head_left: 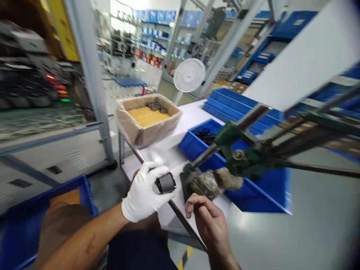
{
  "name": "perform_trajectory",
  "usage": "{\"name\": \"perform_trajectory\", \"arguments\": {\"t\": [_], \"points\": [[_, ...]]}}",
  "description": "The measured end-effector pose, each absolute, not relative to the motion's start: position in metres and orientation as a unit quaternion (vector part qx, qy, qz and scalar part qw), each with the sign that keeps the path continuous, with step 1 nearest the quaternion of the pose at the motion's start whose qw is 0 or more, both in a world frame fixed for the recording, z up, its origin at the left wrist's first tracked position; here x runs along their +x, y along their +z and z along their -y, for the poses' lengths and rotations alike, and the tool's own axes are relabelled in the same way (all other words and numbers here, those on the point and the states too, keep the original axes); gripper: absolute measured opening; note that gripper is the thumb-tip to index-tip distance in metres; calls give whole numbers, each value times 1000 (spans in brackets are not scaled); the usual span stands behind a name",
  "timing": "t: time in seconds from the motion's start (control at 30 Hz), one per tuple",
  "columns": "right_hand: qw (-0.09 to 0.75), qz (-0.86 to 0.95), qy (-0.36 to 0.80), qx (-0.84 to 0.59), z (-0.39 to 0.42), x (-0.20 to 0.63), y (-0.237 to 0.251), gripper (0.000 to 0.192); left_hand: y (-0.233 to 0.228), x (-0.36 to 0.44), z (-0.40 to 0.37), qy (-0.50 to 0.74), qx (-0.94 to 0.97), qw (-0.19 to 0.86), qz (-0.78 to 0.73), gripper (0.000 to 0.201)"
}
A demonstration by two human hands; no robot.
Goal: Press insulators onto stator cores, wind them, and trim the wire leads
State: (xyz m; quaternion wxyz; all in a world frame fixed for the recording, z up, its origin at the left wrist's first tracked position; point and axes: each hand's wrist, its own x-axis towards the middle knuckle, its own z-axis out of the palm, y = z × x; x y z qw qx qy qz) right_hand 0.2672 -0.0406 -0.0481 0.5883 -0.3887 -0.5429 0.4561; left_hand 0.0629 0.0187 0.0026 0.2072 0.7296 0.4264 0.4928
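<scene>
My left hand (pixel 144 195), in a white glove, grips a small grey cylindrical part (pixel 165 183) just above the near edge of the white bench. My right hand (pixel 206 217) is bare, fingers curled, just below the black base (pixel 188 184) of a green lever press (pixel 244 157); whether it holds anything I cannot tell. The press handle (pixel 247 119) slants up to the right. A worn, fuzzy pad (pixel 222 178) sits at the foot of the press.
A blue bin (pixel 197 144) with dark ring parts stands behind the press. A plastic-lined cardboard box (pixel 147 120) with dark parts sits at the bench's far left end. Stacked blue trays (pixel 233 105) and a white fan (pixel 189 75) are behind. Another blue bin (pixel 42 210) is at my lower left.
</scene>
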Motion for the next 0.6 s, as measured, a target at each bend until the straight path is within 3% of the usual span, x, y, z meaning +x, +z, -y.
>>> {"name": "perform_trajectory", "arguments": {"t": [0.17, 0.47, 0.6], "points": [[534, 647, 478, -259, 4, 175, -28, 15, 12, -1, 50, 500, 663, 63, -553, 49], [298, 819, 489, -44, 51, 83, -1, 17, 5, -33, 166, 492, 484, -167, -704, 55], [292, 860, 415, 53, 46, 38, 24, 15, -24, -60, 183, 461, 408, -252, -747, 53]]}}
